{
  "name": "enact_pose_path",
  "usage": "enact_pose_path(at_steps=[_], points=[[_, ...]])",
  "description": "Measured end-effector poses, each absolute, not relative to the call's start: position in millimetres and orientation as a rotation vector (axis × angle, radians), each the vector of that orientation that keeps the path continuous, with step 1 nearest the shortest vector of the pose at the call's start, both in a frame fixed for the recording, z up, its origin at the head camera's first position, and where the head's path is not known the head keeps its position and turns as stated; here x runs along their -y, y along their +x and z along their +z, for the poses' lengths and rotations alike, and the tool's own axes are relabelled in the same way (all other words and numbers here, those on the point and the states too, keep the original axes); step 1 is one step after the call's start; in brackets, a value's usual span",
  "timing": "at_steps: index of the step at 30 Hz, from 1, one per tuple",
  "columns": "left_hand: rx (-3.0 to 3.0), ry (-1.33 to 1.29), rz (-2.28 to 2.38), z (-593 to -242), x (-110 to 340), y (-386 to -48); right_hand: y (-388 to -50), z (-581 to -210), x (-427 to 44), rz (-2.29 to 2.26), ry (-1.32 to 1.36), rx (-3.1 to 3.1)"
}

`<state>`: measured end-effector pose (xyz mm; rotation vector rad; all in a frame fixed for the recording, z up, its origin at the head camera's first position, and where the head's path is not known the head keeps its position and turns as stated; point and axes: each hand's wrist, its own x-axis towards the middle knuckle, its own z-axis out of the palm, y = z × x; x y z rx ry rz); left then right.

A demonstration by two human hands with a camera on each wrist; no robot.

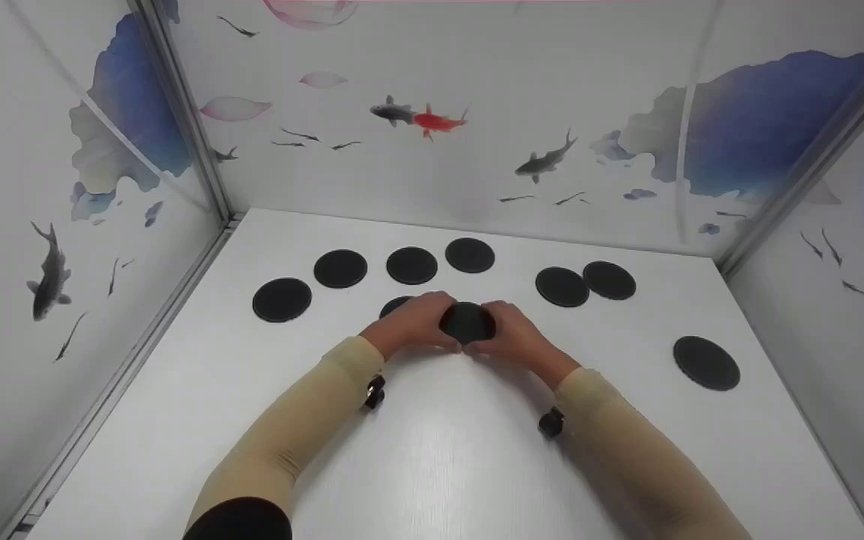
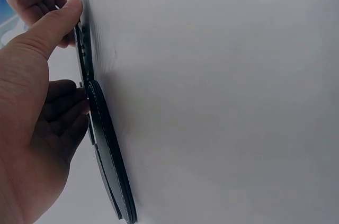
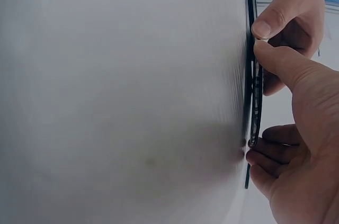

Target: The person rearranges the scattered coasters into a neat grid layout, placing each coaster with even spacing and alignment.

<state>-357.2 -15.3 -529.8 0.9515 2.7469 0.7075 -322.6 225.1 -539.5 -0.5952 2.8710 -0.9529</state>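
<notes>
Between both hands, low over the white table, is a dark round disc (image 1: 467, 323). The left hand (image 1: 418, 321) grips its left edge and the right hand (image 1: 511, 333) its right edge, thumbs at the near side. In the right wrist view the disc (image 3: 257, 105) is seen edge-on, with the thumbs of the right hand (image 3: 307, 113) and left hand (image 3: 296, 17) nearly meeting. Another disc (image 1: 393, 305) lies partly hidden behind the left hand. The left wrist view shows a stitched disc (image 2: 110, 152) beside the fingers of the left hand (image 2: 37, 113).
On the white table (image 1: 432, 450), more dark discs lie spread out: one at far left (image 1: 282, 300), several along the back, two touching at back right (image 1: 562, 287), one at far right (image 1: 706, 363). Printed panels (image 1: 432, 172) enclose the back and sides.
</notes>
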Motion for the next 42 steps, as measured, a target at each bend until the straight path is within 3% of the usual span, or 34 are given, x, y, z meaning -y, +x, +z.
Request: enact_pose_path(at_steps=[42], points=[[-2.797,0.977,0.611,-530.0,12.7,-353.2,-321.5,-536.6,-220.8,-0.801,-0.496,-2.863]])
